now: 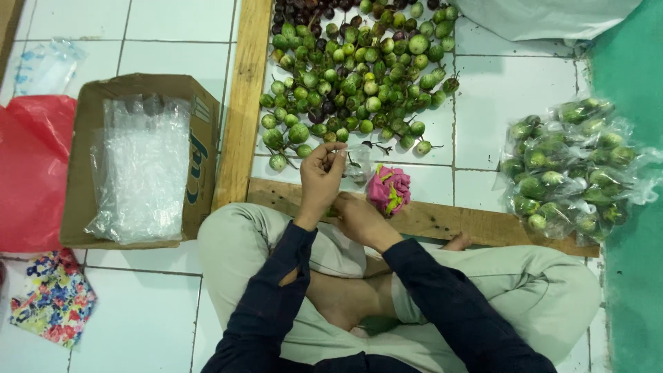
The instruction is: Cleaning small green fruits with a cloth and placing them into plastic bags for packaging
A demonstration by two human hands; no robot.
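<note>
I sit cross-legged on a white tiled floor. My left hand is raised and pinches the top of a small clear plastic bag. Just below it, my right hand is curled knuckles-up around something green that is mostly hidden under my left wrist. A pile of small round green and purple fruits lies on the tiles straight ahead, inside a wooden frame. A bundle of pink rubber bands rests next to my right hand.
An open cardboard box holding a stack of clear bags stands at the left, beside a red plastic bag. Several filled bags of green fruit lie at the right by a green mat. A flowered cloth lies at the lower left.
</note>
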